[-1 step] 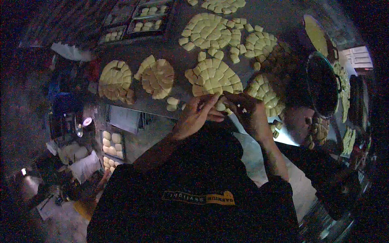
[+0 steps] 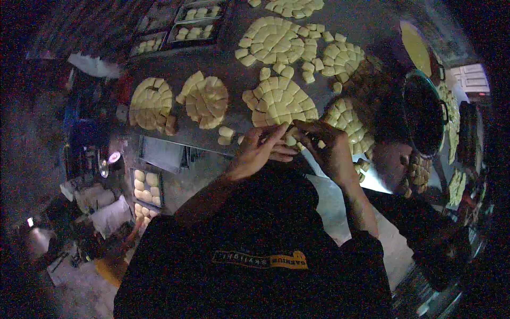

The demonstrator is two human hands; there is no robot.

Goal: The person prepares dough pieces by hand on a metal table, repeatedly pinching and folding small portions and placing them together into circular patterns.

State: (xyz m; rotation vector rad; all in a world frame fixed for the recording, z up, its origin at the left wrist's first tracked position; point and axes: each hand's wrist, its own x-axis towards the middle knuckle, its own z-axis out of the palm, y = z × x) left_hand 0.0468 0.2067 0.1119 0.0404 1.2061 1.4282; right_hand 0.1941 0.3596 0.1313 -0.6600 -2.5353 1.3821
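Close to the table's near edge, my left hand (image 2: pixel 258 153) and my right hand (image 2: pixel 330 151) meet, their fingertips closed on a small pale piece of dough (image 2: pixel 290 139). Part of that piece is hidden by my fingers. A little pale bit of dough (image 2: pixel 321 144) shows against my right hand. Just beyond my fingertips lies a round slab of dough cut into blocks (image 2: pixel 281 101). Another cut slab (image 2: pixel 345 125) is to the right of it. Two loose dough pieces (image 2: pixel 225 136) sit left of my left hand.
More cut dough slabs (image 2: pixel 207 103) cover the dark table (image 2: pixel 212 58). Trays of dough balls (image 2: pixel 194 33) stand far left, and another tray (image 2: pixel 162 189) is lower left. At right are a large dark basin (image 2: pixel 423 114) and another person's dark sleeve (image 2: pixel 404 212).
My fingers have shifted slightly around the piece of dough. Otherwise both hands stay in nearly the same place.
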